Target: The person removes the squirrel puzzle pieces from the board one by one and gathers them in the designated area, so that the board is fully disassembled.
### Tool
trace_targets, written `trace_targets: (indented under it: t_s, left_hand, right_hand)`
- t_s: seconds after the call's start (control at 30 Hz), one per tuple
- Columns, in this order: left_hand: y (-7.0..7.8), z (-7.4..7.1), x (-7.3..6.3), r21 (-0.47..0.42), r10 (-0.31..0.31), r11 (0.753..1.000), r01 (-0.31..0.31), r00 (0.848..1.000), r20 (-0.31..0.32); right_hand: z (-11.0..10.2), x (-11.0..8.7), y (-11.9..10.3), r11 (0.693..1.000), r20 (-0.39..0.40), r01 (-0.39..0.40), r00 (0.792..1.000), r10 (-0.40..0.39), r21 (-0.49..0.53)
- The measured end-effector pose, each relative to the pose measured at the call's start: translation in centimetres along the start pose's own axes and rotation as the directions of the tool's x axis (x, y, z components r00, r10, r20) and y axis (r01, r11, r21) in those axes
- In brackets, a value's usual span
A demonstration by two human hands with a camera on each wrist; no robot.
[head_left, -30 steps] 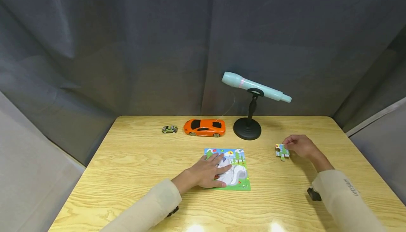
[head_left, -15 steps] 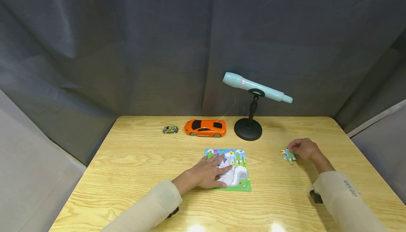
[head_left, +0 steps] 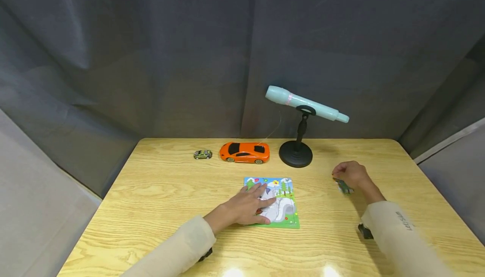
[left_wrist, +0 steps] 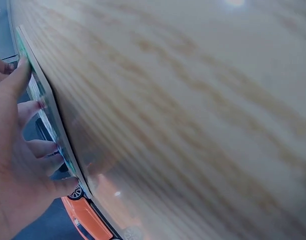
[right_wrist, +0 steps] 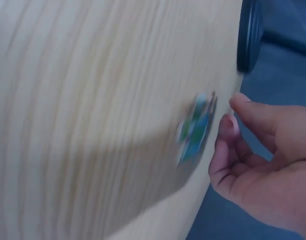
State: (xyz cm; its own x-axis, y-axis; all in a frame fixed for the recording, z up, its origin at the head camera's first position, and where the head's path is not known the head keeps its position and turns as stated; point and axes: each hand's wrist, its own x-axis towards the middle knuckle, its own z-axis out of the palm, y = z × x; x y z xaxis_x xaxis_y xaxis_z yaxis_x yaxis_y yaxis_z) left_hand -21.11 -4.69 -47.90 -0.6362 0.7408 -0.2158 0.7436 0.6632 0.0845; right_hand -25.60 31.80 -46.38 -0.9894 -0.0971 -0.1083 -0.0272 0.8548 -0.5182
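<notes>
My left hand (head_left: 251,205) lies with spread fingers on a square jigsaw puzzle (head_left: 286,207) showing a grey animal among flowers and trees. In the left wrist view its fingertips press on the thin puzzle board (left_wrist: 58,117). Over the right part of the table, my right hand (head_left: 353,173) has bent fingers, with thumb and forefinger apart. A blurred, tilted jigsaw piece (head_left: 344,186) shows just below them. In the right wrist view a gap separates the fingertips of the right hand (right_wrist: 263,155) from this green and blue piece (right_wrist: 195,130).
Along the back of the wooden table (head_left: 151,209) stand a small green toy car (head_left: 202,154), an orange toy car (head_left: 246,154) and a light blue microphone (head_left: 307,103) on a black stand (head_left: 295,155). A grey curtain (head_left: 197,58) hangs behind.
My right hand shifts right, then back left, while the jigsaw piece turns and tilts and now appears apart from the fingertips. The left hand stays on the puzzle.
</notes>
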Motion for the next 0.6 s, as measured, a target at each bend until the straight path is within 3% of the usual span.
trace_targets:
  t_s: [0.2,0.37,0.6]
  left_hand:
    - [-0.2,0.0,-0.3,-0.028,-0.019,0.999,0.019,1.000,-0.015]
    - [-0.6,-0.1,-0.6,-0.035,-0.037,0.999,0.035,0.999,-0.039]
    - [-1.1,-0.1,-0.9,-0.052,-0.073,0.996,0.072,0.997,-0.023]
  right_hand:
    - [2.0,1.0,-3.8,0.998,-0.018,0.047,0.999,-0.046,0.037]
    - [3.6,1.6,-7.1,0.992,0.017,0.075,0.997,-0.077,0.099]
    - [6.0,1.9,-10.6,0.982,0.038,0.116,0.992,-0.123,0.146]
